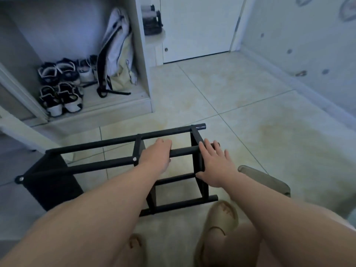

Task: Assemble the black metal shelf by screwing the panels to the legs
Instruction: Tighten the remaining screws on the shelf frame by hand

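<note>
- Currently, black metal shelf [52,185] is seen lying on its side on tiled floor [240,97], directly in front of the person; legs run approx. horizontal, panels stand on edge.
- L hand [156,153] is clamped on upper near leg [183,151]: fingers are curled over the tube from above, between mid panel and end panel.
- R hand [215,162] is laid flat, fingers straight and spread, on end panel [196,139] and the leg's tip; nothing is gripped. Thumb is seen beside the panel's lower edge.
- Silver screw [134,159] is noted at mid-panel/leg joint, just left of L wrist; a 2nd one is seen at far-left panel corner.
- Tan slipper [221,218] is seen on a foot, near shelf's lower leg.
- Open cabinet [142,54] is noted at upper left, w/ shoes [57,89] and a pale bag [115,54] leaned inside.
- White door [198,26] is seen at back, closed.
</note>
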